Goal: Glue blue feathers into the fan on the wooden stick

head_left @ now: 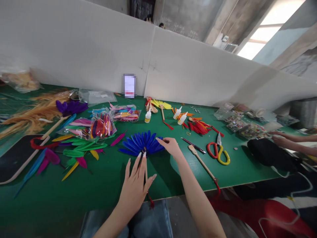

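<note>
green table (86, 193), white partition (86, 49) behind the blue feather fan (141, 142); left hand (135, 188) lies flat, released, fingertips at its base; right hand (170, 145) touches its right edge, grip unclear.

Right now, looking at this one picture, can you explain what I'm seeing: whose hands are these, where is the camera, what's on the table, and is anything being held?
There is no machine here. These are a person's two bare hands, seen from a camera worn on their head that looks forward and down. The left hand lies flat, fingers spread, on the thin wooden handle of a blue feather fan. The right hand touches the fan's right edge; whether it grips a feather is unclear. On the green table lie loose coloured feathers, small white glue bottles, red-and-yellow-handled scissors and another wooden handle with a red tassel. The hands at the far right belong to another person.
</note>
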Available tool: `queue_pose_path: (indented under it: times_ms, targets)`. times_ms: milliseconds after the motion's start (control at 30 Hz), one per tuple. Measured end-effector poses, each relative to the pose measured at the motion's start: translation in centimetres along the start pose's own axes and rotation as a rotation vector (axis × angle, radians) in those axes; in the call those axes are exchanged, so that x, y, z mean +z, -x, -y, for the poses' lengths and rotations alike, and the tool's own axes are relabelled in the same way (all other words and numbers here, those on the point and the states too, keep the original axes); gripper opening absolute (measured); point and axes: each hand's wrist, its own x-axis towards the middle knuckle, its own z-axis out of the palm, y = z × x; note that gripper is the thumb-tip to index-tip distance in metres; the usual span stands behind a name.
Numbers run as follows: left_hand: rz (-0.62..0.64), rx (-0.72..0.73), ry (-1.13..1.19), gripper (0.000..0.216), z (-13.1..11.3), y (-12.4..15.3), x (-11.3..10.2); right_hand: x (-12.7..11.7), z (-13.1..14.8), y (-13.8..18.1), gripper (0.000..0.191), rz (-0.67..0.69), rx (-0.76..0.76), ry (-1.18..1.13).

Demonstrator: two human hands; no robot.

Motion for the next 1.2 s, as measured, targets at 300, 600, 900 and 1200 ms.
queue_pose_path:
  times_ms: [300,600,900,1200]
  targets:
    - [0.012,-0.003,-0.008,0.068,-0.1,0.0,0.0,-0.2,0.2,0.0,0.046,0.001,-0.002,0.001]
    - [0.008,0.007,-0.022,0.069,0.0,0.0,0.0,-0.3,-0.5,-1.0,0.040,-0.038,0.039,-0.005]
    - [0.008,0.012,-0.015,0.067,0.0,0.1,-0.1,-1.1,-0.1,-1.4,0.042,-0.031,0.042,-0.042]
    - [0.002,0.002,-0.003,0.070,0.0,0.0,0.0,-0.9,0.5,-1.1,0.044,0.060,0.028,-0.015]
